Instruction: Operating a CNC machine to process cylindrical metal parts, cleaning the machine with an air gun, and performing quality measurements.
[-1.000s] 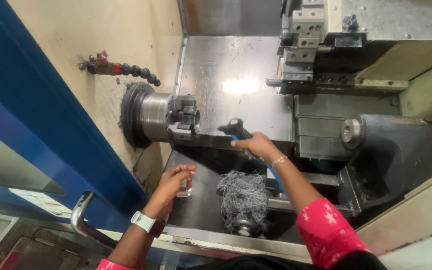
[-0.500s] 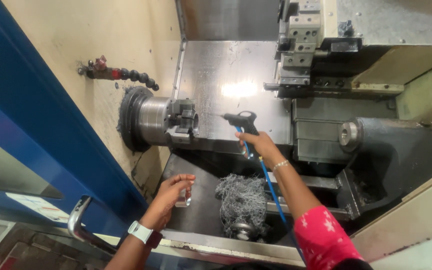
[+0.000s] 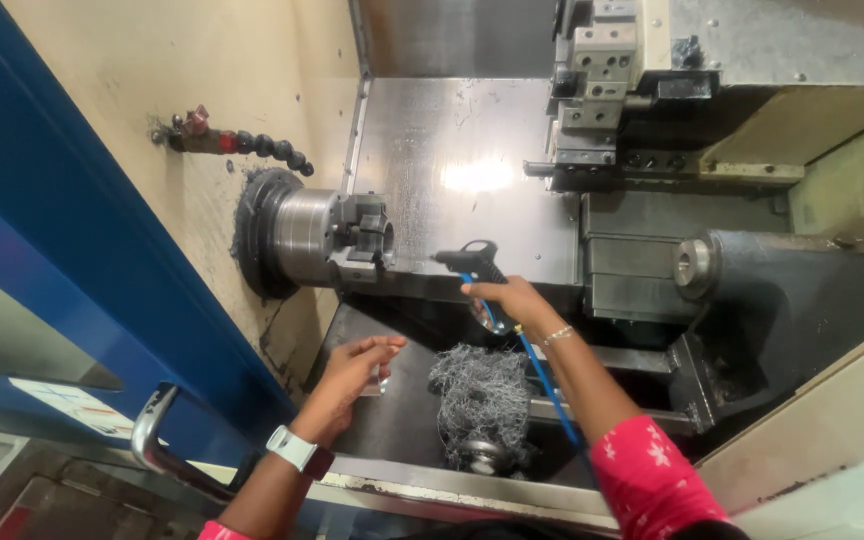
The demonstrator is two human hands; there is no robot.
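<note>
Your right hand (image 3: 512, 298) is closed around the black air gun (image 3: 467, 262), aimed at the lathe chuck (image 3: 337, 238), while your left hand (image 3: 352, 372), fingers loosely spread, pinches a small clear part (image 3: 382, 378) beside the tangled swarf (image 3: 482, 395).

Shiny steel chuck (image 3: 337, 238), matt black plastic air gun (image 3: 469, 261)

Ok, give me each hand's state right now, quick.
Left hand: fingers loosely curled around a small metal part.
Right hand: closed on the air blow gun.
</note>
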